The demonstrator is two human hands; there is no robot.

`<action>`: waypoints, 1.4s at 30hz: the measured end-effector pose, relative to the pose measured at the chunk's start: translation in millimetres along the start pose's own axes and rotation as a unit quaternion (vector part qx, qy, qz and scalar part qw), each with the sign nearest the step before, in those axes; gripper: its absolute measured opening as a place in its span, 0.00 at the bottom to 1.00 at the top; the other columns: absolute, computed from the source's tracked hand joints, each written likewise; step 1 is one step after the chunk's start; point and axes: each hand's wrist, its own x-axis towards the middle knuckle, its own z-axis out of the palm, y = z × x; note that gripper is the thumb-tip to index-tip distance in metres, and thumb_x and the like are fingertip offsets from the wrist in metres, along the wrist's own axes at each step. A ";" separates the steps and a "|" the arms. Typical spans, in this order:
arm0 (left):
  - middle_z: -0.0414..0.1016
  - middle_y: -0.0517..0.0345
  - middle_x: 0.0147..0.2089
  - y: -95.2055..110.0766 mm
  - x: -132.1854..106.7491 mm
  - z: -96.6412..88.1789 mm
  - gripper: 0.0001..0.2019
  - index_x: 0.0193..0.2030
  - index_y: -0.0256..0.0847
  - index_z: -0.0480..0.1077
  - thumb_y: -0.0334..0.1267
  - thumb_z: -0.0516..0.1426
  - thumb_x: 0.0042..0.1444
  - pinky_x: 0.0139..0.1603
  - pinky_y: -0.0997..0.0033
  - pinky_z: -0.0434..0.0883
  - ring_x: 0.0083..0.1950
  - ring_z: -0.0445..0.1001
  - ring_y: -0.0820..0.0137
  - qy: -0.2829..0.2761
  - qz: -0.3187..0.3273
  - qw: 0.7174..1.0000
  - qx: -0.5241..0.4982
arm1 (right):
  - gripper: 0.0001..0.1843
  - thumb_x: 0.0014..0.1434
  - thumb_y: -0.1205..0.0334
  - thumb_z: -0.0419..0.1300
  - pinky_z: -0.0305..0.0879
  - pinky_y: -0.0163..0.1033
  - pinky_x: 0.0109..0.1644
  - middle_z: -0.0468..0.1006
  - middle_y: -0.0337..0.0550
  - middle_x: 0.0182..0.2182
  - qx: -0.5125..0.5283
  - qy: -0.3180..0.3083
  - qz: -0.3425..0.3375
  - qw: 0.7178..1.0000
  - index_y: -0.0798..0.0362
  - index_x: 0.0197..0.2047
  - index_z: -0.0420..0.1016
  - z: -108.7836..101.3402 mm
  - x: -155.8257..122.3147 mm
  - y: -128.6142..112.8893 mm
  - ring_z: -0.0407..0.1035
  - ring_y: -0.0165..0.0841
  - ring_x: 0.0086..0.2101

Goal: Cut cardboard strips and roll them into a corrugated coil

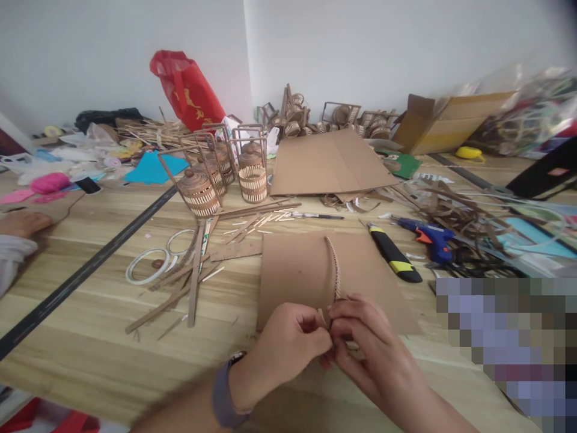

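My left hand, with a band on its wrist, is closed in a pinch at the near edge of a flat cardboard sheet. A small pale end shows by its fingertips, too hidden to name. My right hand is closed beside it, fingertips meeting the left ones. From between the fingers a narrow corrugated cardboard strip curves away over the sheet, its edge ridged. The strip's near end is hidden by my right fingers. Right of the sheet lie a black and yellow utility knife and a blue glue gun.
Small lidded baskets with tall handles stand at the back left. Brown strips, tape rolls and pale sticks lie left of the sheet. A larger cardboard piece is behind. Another person's hand rests far left.
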 end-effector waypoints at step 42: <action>0.71 0.58 0.26 -13.8 3.3 3.3 0.26 0.32 0.36 0.69 0.62 0.58 0.53 0.29 0.74 0.67 0.26 0.71 0.72 0.024 0.050 0.989 -0.140 | 0.11 0.70 0.62 0.53 0.54 0.39 0.33 0.72 0.37 0.23 -0.081 0.041 0.012 0.996 0.53 0.39 0.74 -7.2 0.9 2.0 0.65 0.30 0.24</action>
